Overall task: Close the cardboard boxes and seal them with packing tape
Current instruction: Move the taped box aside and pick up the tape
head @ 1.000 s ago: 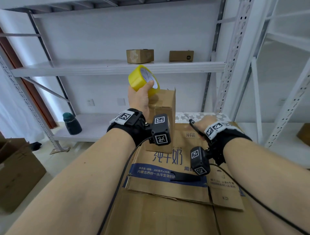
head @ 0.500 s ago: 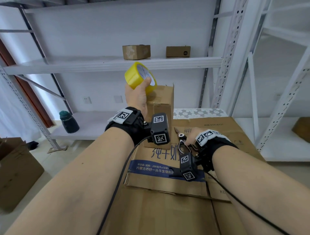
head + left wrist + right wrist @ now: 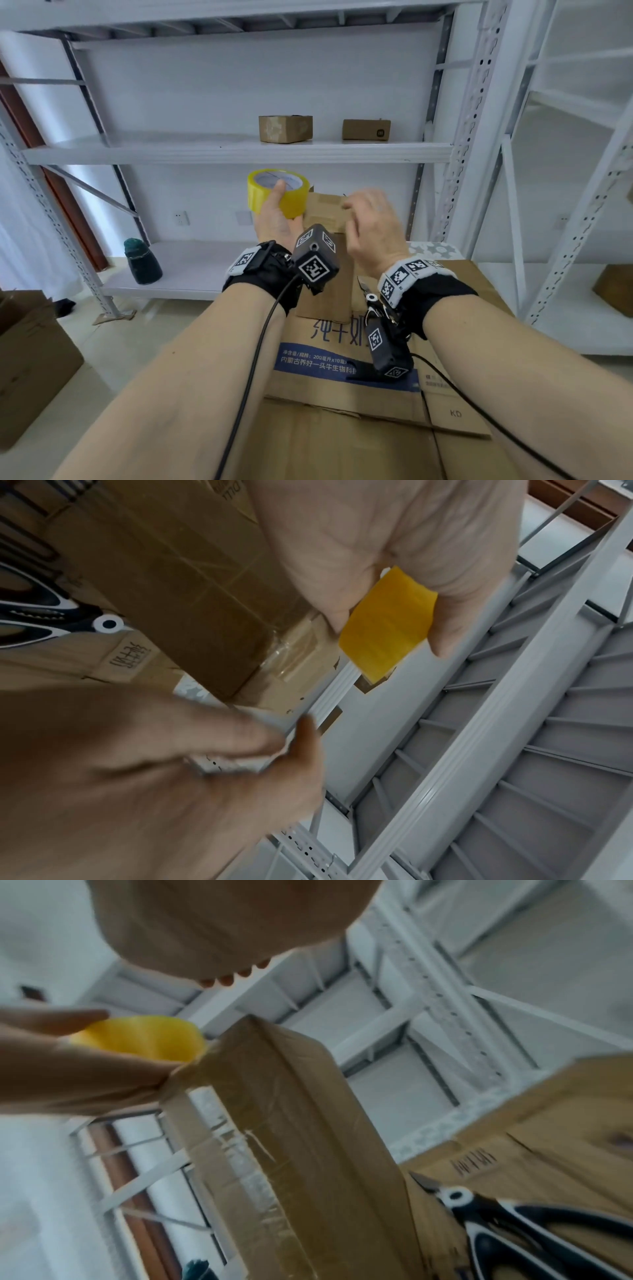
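A small brown cardboard box (image 3: 327,214) stands upright on flattened printed cardboard (image 3: 308,370); clear tape runs over its top end (image 3: 291,1110). My left hand (image 3: 272,214) grips a yellow roll of packing tape (image 3: 294,205) against the box's upper left corner, thumb across the roll's face. In the left wrist view the roll (image 3: 387,631) sits between thumb and fingers. My right hand (image 3: 370,222), blurred, hovers at the box's top right and holds nothing. Black-and-white scissors (image 3: 371,297) lie on the cardboard below my right wrist, also seen in the right wrist view (image 3: 514,1218).
Two small boxes (image 3: 285,128) (image 3: 365,129) sit on the white rack's upper shelf. A dark green bottle (image 3: 142,262) stands on the lower shelf. An open carton (image 3: 30,359) stands on the floor at left. A large carton (image 3: 342,445) lies under the flattened cardboard.
My right hand laid the scissors on the flattened cardboard and rose to the box's top. My left hand tipped the tape roll flatter beside the box top.
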A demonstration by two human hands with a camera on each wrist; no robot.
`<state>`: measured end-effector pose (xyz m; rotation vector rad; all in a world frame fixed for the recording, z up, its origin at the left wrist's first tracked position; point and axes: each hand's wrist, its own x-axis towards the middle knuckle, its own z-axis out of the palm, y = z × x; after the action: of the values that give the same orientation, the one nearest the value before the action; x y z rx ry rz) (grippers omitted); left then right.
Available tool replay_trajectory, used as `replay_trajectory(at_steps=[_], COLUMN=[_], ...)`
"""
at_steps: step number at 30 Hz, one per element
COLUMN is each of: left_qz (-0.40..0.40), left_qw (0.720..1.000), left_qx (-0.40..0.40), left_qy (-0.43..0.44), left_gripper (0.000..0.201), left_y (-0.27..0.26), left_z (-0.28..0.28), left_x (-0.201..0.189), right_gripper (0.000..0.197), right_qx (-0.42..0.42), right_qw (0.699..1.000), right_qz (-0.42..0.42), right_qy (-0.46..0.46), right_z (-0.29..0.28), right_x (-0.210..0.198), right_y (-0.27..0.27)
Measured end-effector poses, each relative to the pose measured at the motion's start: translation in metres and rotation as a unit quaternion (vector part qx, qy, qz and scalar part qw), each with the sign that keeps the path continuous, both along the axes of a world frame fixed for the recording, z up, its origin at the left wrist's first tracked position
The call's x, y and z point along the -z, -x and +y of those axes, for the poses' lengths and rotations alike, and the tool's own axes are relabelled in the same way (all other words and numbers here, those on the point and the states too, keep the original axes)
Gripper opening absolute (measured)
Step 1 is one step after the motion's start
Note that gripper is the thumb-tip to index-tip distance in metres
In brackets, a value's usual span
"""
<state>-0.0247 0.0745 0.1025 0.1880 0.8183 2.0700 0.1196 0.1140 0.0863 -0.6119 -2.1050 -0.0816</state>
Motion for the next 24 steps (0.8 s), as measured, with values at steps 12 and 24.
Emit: replay_trajectory(at_steps=[12, 24], left_qz=[-0.007, 0.016], left_qw=[0.997, 1.0], left_qx=[0.074, 0.002], left_qy=[0.029, -0.016], left_gripper=[0.059, 0.042], left_y=[0.007, 0.001], left_z=[-0.005, 0.005], left_x=[0.008, 0.01], right_gripper=[0.05, 0.05], right_qx=[-0.034, -0.012], right_qw=[0.944, 0.95], right_qz=[-0.311, -0.281], right_qy=[0.105, 0.138], right_z=[-0.003, 0.0], right_x=[-0.012, -0.003], right_y=[0.03, 0.01])
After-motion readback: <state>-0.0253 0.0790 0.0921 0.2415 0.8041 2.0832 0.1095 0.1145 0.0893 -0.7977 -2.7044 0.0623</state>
